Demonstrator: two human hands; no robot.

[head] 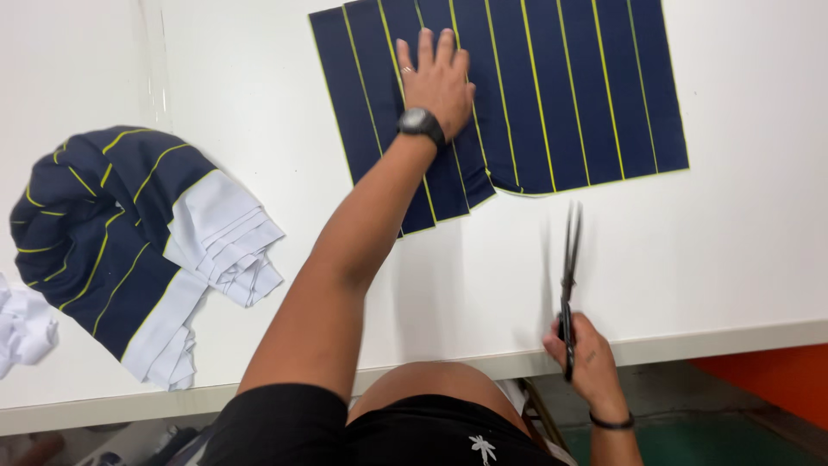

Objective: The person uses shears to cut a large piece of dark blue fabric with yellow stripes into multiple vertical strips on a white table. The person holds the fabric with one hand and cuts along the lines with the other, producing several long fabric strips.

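Cutting appears partly done: the navy striped fabric panel (552, 95) lies flat on the white counter (707, 259), its lower left edge stepped and uneven, and a bundle of matching fabric (121, 242) sits well apart. Your left hand (437, 82) presses the panel, fingers spread flat. Your right hand (586, 354) has its grip wrapped round the scissors (569, 276), blades together, just below the panel.

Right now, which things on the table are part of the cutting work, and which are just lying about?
In hand:
left hand pressed flat on the navy striped fabric panel
right hand holding black scissors, blades shut

Lying about:
folded pile of navy and white cloth
crumpled white cloth at the left edge
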